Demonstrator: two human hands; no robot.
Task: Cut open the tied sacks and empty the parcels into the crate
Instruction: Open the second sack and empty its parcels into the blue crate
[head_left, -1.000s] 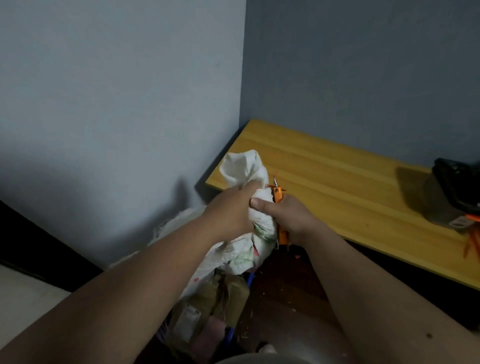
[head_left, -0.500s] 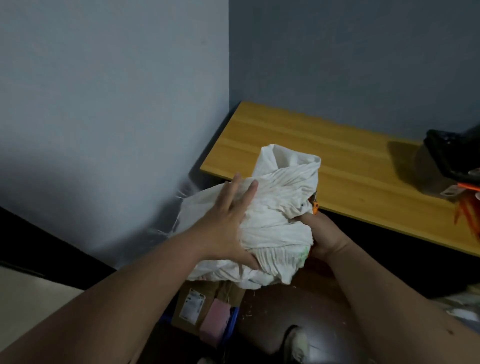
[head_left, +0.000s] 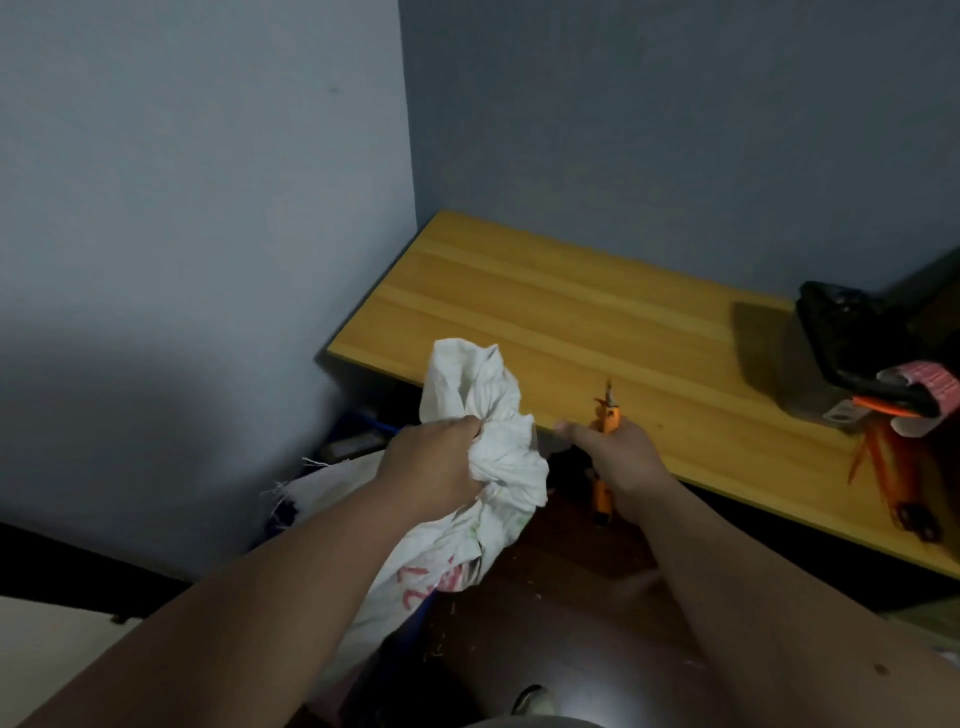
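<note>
Walls (head_left: 208, 208) blue-grey, meeting in a corner behind the table's far left end. Table (head_left: 545, 322) wooden, yellow-brown top, running from that corner out to the right; use it as the reference. Floor (head_left: 545, 623) dark brown, below the table's near edge, with small light scraps on it.

Sack (head_left: 488, 447) white, woven, bunched, held up in front of the table's near-left corner; its top rises over the table edge, its body hangs down below with red marks printed low on it. A second pale frayed cloth edge (head_left: 322, 473) lies left of it, under the table's left end. Something blue (head_left: 363, 426) shows under the table's left corner, mostly hidden; cannot tell what it is.

Black object (head_left: 852, 343) sits on the table's right end, with orange straps (head_left: 883, 457) hanging off the near edge there.

Left hand (head_left: 431, 467) fisted round the sack neck, fingers curled into the cloth. Right hand (head_left: 618, 457) just right of the sack, not touching it, wrapped round an orange cutter (head_left: 605, 415); tip points up over the table's near edge, thumb stuck out toward the sack.
</note>
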